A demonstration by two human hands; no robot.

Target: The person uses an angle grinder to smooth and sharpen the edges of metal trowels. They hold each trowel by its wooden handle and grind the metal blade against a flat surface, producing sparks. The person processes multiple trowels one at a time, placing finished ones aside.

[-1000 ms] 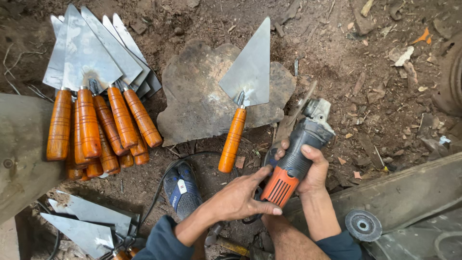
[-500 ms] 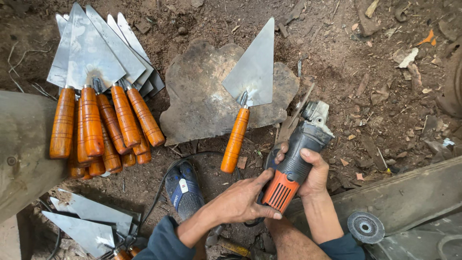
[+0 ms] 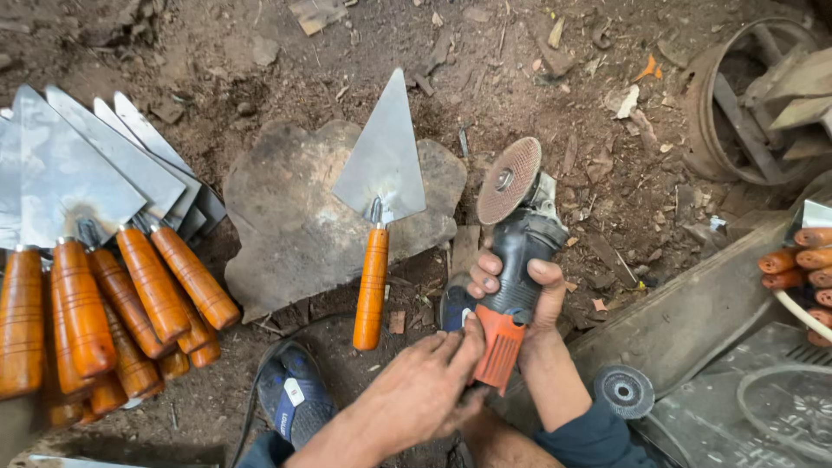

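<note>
My right hand [image 3: 520, 290] grips the black body of an angle grinder [image 3: 516, 260], tilted so its round brown disc [image 3: 509, 180] faces up. My left hand [image 3: 425, 390] rests its fingers on the grinder's orange rear end. To the left of the grinder, a trowel [image 3: 380, 199] with a triangular steel blade and an orange wooden handle lies on a flat stone slab [image 3: 286, 225].
A fanned pile of finished trowels [image 3: 95, 251] lies at the left. My shoe [image 3: 290, 399] is at the bottom. A spare grinding disc [image 3: 624, 390] lies on a plank at the right, with more orange handles [image 3: 802, 260] and a rusty wheel [image 3: 745, 95] beyond.
The grinder has been turned over so its disc now faces up. The view has shifted left and closer, bringing the right-hand handles and wheel into view.
</note>
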